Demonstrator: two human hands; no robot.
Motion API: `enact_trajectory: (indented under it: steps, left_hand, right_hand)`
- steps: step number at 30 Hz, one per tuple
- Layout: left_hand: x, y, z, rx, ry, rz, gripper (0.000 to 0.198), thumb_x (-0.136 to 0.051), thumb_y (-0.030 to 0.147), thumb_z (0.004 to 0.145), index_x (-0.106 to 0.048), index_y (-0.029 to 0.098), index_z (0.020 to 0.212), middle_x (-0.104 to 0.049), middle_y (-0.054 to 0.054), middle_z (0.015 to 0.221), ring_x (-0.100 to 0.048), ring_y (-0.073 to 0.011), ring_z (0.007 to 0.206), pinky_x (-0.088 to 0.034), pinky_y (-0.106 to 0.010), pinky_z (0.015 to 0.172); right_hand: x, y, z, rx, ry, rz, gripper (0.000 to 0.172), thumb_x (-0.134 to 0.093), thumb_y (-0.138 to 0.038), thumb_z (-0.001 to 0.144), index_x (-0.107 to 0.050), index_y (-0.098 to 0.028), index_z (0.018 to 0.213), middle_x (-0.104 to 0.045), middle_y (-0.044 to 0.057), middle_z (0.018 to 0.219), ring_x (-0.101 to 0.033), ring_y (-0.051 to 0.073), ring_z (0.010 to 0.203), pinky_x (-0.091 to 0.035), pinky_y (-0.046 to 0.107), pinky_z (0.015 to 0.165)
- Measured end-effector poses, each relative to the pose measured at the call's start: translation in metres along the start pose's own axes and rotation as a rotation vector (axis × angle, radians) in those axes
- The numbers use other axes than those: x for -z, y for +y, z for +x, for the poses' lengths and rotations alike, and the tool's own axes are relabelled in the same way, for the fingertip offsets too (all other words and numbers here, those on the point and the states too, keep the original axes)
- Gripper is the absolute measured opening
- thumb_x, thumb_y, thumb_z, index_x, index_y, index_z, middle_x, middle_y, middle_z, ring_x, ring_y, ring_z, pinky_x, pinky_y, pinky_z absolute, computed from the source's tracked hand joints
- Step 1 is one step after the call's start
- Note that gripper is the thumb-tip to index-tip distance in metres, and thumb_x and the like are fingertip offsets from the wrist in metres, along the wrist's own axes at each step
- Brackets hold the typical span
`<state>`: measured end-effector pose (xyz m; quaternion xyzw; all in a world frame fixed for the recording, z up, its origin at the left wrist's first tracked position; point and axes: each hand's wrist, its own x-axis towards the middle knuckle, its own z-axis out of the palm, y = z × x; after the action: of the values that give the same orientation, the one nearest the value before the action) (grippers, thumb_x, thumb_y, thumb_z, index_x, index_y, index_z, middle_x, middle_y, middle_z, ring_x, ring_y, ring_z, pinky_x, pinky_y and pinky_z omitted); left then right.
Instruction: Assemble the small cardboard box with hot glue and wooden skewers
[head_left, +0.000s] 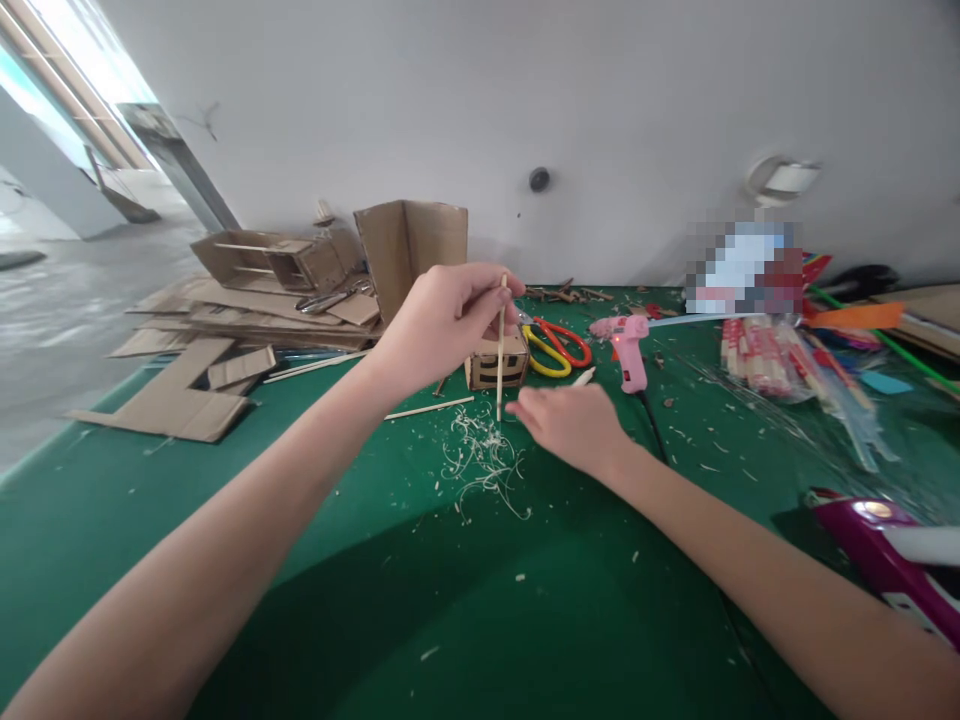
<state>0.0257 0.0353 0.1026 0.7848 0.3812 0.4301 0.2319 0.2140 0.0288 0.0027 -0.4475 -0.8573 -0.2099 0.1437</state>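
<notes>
My left hand (469, 315) is closed on the upper part of a thin wooden stick (500, 365), which stands nearly upright. Beside the stick's lower end is my right hand (566, 425), its fingers curled together. A pale pointed end (584, 377) shows just behind that hand; what the fingers hold is hidden. Curled wood shavings (484, 460) lie in a heap under the stick. A small cardboard box (484, 370) with cut slots stands behind it, partly covered by my left hand and the stick. Another thin stick (431, 408) rests flat to the left.
Scissors (555, 350) with red and yellow handles and a pink glue gun (630, 350) lie behind my right hand. Cardboard pieces (195, 385) are stacked at the left. Wrapped sticks (757, 355) and a purple tool (877, 550) are at the right on the green table (360, 590).
</notes>
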Motion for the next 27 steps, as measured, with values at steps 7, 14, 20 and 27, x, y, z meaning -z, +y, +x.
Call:
enact_trajectory:
  steps: [7,14,20,27]
  left_hand:
    - [-0.004,0.000,-0.001,-0.002,-0.015,0.029,0.024,-0.042,0.020,0.094,-0.065,0.015,0.085,-0.069,-0.005,0.088,-0.066,-0.0132,0.076,-0.057,-0.025,0.073]
    - [-0.006,-0.004,-0.001,0.016,0.040,0.004,0.023,-0.044,0.021,0.094,-0.066,0.016,0.094,-0.067,-0.004,0.080,-0.066,-0.0133,0.074,-0.057,-0.025,0.073]
    - [-0.009,-0.004,0.001,0.031,0.059,-0.030,0.022,-0.045,0.021,0.093,-0.066,0.016,0.092,-0.066,-0.003,0.078,-0.065,-0.0127,0.072,-0.057,-0.025,0.070]
    - [-0.011,-0.009,0.003,0.034,0.100,-0.056,0.021,-0.046,0.022,0.093,-0.065,0.016,0.090,-0.065,-0.003,0.077,-0.064,-0.0123,0.069,-0.057,-0.024,0.068]
  right_hand:
    - [0.002,0.000,0.007,-0.075,0.161,0.013,0.051,-0.027,-0.041,0.101,-0.063,-0.017,0.073,-0.064,0.004,0.056,-0.054,0.012,0.049,-0.015,0.028,0.047]
    - [0.002,0.000,0.005,-0.027,0.045,-0.045,0.051,-0.029,-0.043,0.100,-0.061,-0.018,0.070,-0.061,0.003,0.051,-0.051,0.012,0.043,-0.011,0.028,0.047]
    - [0.006,0.003,0.010,-0.112,0.100,-0.057,0.055,-0.023,-0.044,0.100,-0.065,-0.017,0.078,-0.065,0.005,0.057,-0.054,0.014,0.047,-0.011,0.029,0.048]
    - [0.002,0.002,0.008,-0.075,0.051,-0.046,0.051,-0.027,-0.043,0.100,-0.063,-0.018,0.075,-0.065,0.004,0.056,-0.055,0.014,0.047,-0.011,0.028,0.047]
